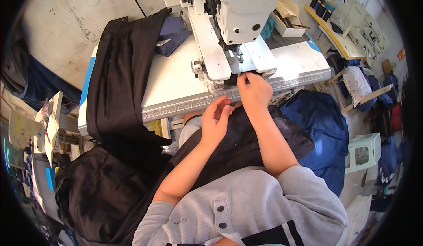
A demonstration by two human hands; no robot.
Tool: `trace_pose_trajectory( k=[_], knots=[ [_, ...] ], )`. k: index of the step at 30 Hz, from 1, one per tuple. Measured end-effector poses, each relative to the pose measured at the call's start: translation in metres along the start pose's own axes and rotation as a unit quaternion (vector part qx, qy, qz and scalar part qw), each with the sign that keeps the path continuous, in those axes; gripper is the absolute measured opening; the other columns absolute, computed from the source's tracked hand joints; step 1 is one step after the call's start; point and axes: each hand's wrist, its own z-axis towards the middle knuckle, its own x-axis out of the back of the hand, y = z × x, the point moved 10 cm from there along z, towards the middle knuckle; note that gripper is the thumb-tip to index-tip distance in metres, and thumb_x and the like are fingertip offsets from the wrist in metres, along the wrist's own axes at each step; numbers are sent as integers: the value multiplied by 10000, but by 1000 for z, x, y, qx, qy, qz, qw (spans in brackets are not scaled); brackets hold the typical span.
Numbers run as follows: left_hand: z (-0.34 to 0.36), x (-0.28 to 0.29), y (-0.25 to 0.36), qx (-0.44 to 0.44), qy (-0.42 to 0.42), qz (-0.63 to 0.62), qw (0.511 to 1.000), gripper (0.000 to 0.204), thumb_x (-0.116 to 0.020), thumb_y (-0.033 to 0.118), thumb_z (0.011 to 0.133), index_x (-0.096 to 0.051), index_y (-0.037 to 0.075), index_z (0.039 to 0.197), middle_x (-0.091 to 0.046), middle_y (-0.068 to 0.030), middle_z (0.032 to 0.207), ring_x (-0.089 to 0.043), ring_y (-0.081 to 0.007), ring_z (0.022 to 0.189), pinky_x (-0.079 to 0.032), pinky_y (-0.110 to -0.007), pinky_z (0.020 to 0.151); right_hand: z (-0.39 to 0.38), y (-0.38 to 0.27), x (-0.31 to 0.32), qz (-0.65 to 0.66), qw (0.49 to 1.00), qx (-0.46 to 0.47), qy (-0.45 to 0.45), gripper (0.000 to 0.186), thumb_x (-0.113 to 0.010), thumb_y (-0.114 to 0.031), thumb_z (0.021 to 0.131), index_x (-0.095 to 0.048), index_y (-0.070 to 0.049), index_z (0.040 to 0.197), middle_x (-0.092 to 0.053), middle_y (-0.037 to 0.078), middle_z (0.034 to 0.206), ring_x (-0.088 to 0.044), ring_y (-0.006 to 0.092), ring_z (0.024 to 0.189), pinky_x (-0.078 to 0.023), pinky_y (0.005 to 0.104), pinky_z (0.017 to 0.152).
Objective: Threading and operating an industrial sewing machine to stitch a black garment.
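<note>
A white sewing machine (242, 12) stands on a white table (167, 83) with a ruler along its front edge. My right hand (253, 89) is closed in a pinch at the front of its light plate, beside some dark material; what the fingertips hold is too small to make out. Lower and to the left, my left hand (217, 116) has loosely curled fingers, apart, with nothing visible in them, just below the table edge. Black fabric (194, 175) lies across my lap beneath both forearms.
Long black garment pieces (114, 78) drape over the table's left end. Blue fabric (315, 136) bunches at my right, near a pale green plastic stool (370, 153). A box (291, 28) sits behind the machine. Other workstations (361, 34) line both sides.
</note>
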Motion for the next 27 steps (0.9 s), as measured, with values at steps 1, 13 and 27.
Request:
trace_pose_trajectory(
  k=[1,13,27],
  knots=[
    [3,-1,4,0,7,-3,1000,309,-503,5,900,-487,-12,1208,-599,-124,1052,-607,-172,905,-494,-277,784,-4,-7,13,52,998,22,11,135,-628,-174,762,-632,-51,708,-647,96,736,-621,307,591,-495,389,548],
    [-12,-20,47,-61,-23,-32,997,353,-597,-76,815,-572,-32,1165,-546,-124,1153,-576,-172,997,-473,-268,865,-45,-21,47,271,938,207,-63,236,-645,33,695,-661,31,931,-667,145,951,-660,231,688,-525,270,618],
    [-15,-26,32,0,-81,-155,985,340,-558,-80,828,-525,-49,1165,-547,-114,1060,-611,-203,928,-487,-310,852,-35,8,36,485,849,75,-198,46,-612,23,816,-596,13,859,-589,132,946,-589,135,649,-487,228,590]
  ],
)
